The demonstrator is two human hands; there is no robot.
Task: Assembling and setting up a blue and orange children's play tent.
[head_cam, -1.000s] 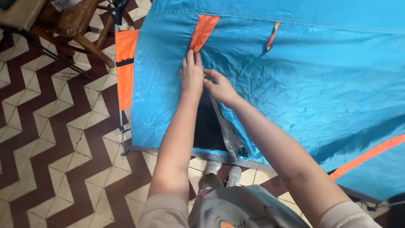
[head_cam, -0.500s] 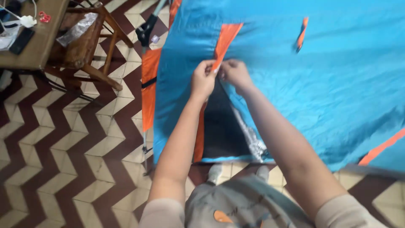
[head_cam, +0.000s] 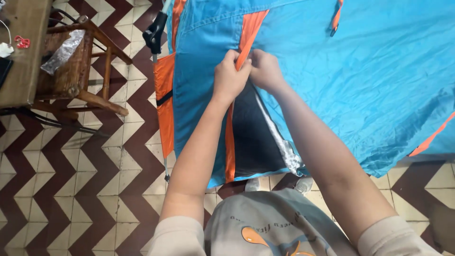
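Observation:
A blue tent [head_cam: 360,80] with orange trim stands in front of me. Its door flap hangs open in a dark wedge [head_cam: 253,137] that narrows upward. My left hand [head_cam: 231,76] pinches the orange-edged fabric at the top of that gap. My right hand [head_cam: 263,70] grips the blue fabric on the other side, touching the left hand. The zipper pull itself is hidden under my fingers. A silvery inner lining [head_cam: 283,147] shows along the right edge of the opening.
A wooden chair [head_cam: 78,66] with a clear plastic bag on its seat stands at the left, beside a wooden table edge [head_cam: 21,52]. The floor is maroon and cream zigzag tile [head_cam: 85,189]. My shoes [head_cam: 277,185] show below the tent's hem. A black clip [head_cam: 155,33] sits on a tent pole.
Both hands have risen along the door opening and closed together at its top. The view has shifted, showing more of the chair and table at left.

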